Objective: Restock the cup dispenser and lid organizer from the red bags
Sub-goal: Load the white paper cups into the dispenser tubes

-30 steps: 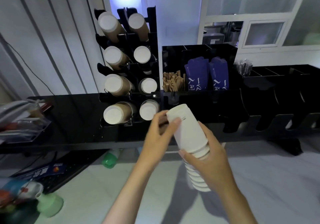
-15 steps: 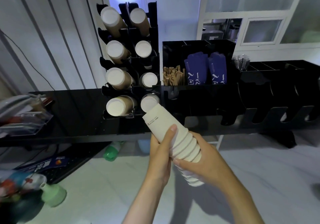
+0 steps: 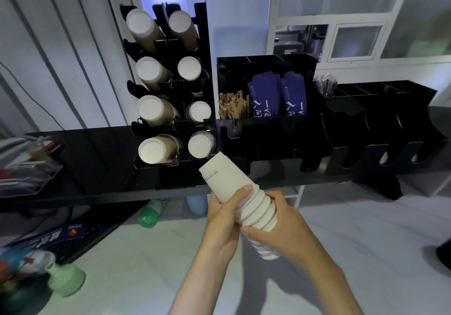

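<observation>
Below the black counter [image 3: 97, 163], both hands' fingers [image 3: 246, 190] wrap the cup stack [image 3: 234, 190].

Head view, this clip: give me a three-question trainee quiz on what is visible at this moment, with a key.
1. True or false: both hands grip the stack of white cups.
2. Which way does the stack's closed end point? A) toward the cup dispenser B) toward the floor C) toward the person
3. Fill in: the compartment right of the dispenser holding the wooden stirrers stands beside two ____ packs.

Key
1. True: the left hand wraps the upper part, the right hand the lower part.
2. A: it tilts up-left, near the bottom-right slot.
3. Blue.
</observation>
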